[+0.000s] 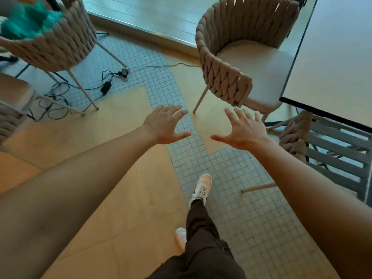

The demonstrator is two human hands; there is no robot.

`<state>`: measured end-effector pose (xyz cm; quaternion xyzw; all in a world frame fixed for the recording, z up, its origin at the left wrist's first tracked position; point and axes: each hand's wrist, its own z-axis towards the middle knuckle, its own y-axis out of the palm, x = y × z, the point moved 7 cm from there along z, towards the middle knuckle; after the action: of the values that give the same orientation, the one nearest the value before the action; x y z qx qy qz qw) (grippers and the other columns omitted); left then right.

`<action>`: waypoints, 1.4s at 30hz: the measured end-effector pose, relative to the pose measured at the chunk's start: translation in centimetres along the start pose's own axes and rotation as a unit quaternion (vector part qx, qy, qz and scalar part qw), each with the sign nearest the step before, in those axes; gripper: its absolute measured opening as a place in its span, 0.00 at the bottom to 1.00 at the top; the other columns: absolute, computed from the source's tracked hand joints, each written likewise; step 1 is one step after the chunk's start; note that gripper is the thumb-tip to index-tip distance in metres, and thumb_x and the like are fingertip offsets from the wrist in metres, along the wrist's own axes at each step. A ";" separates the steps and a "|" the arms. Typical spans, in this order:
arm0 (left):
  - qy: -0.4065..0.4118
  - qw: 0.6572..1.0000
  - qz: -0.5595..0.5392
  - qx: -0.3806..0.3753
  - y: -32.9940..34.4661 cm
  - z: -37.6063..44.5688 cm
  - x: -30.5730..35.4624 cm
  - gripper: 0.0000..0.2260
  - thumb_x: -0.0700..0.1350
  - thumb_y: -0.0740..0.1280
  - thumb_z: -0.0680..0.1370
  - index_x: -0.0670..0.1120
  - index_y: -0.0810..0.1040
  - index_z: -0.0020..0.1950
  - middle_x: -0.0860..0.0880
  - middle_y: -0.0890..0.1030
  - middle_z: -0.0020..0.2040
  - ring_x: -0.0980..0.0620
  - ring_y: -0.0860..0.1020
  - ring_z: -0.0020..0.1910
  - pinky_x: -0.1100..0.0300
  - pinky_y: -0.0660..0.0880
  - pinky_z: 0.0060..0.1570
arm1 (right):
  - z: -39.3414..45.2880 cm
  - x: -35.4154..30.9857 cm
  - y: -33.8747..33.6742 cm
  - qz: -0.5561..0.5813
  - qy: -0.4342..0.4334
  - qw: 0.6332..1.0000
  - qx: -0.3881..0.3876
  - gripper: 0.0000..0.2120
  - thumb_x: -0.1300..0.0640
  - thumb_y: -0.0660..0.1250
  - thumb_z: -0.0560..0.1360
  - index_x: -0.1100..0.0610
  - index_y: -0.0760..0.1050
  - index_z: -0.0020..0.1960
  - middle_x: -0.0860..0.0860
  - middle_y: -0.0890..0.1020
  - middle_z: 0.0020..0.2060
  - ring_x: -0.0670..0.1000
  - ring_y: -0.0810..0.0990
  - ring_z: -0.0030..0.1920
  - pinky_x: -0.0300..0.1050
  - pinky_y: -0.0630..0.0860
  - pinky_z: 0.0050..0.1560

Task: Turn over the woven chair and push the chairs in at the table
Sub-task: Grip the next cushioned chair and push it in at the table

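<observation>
A woven beige chair stands upright ahead of me, its cushioned seat partly tucked beneath the pale table at the right. My left hand and my right hand are stretched out over the floor, fingers spread, palms down, holding nothing. Both are short of the chair's back; my right hand is nearest its front corner. Another woven chair lies low under the table's near edge, partly hidden, with one leg sticking out over the tiles.
A third woven chair stands at the upper left with something teal and fuzzy on it. Black cables and a power adapter lie on the tiled floor beneath it. A grey slatted bench sits at the right. My feet are below.
</observation>
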<state>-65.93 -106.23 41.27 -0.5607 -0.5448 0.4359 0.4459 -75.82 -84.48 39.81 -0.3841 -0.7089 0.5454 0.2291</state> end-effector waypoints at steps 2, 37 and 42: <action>0.016 1.000 0.009 -0.003 -0.4 2.8 -0.9 0.40 0.74 0.55 0.76 0.51 0.59 0.81 0.46 0.61 0.80 0.45 0.59 0.79 0.44 0.54 0.78 | 2.3 0.8 -0.2 0.008 0.015 1.000 0.007 0.56 0.15 0.50 0.65 0.47 0.46 0.82 0.55 0.54 0.82 0.59 0.51 0.81 0.67 0.48 0.78; 0.280 0.959 0.039 -0.022 -5.4 42.0 -17.6 0.39 0.74 0.55 0.75 0.51 0.63 0.78 0.46 0.65 0.79 0.44 0.63 0.77 0.45 0.62 0.75 | 30.1 4.2 -4.8 0.100 0.272 0.957 -0.031 0.55 0.17 0.53 0.66 0.47 0.44 0.83 0.56 0.54 0.82 0.59 0.51 0.81 0.67 0.47 0.78; 0.328 0.942 0.056 -0.031 -4.9 45.1 -19.3 0.39 0.74 0.55 0.75 0.51 0.63 0.79 0.46 0.61 0.81 0.45 0.55 0.80 0.44 0.56 0.77 | 32.0 2.1 -3.5 0.128 0.315 0.940 -0.021 0.54 0.19 0.56 0.68 0.48 0.44 0.83 0.56 0.54 0.82 0.60 0.51 0.81 0.66 0.46 0.78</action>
<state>-111.44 -124.37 36.04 -0.7159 -0.3491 0.2351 0.5571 -101.96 -102.29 33.34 -0.6289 -0.5565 0.4057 0.3608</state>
